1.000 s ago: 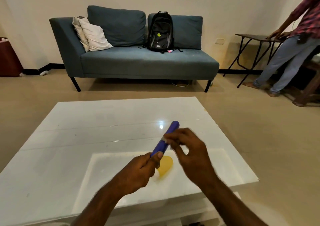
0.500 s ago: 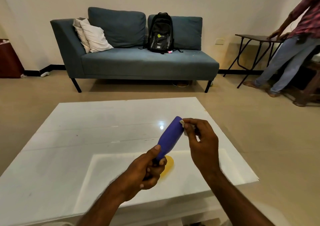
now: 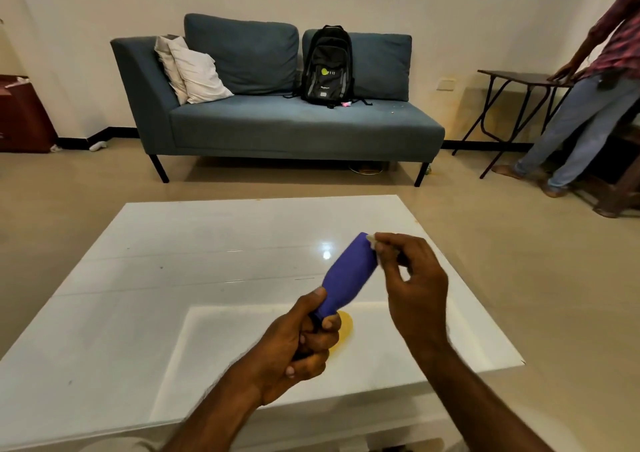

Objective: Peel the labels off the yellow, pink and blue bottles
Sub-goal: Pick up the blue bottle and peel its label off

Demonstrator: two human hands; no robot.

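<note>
My left hand (image 3: 298,344) grips the blue bottle (image 3: 348,275) by its neck; it's tilted up now, my right hand (image 3: 412,278) pinching the label (image 3: 371,238) loose.

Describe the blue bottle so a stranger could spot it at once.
Over the white table, near its front edge, two hands meet. The left hand grips the blue bottle by its neck, tilted up toward the right hand. It is the only blue thing there.
</note>
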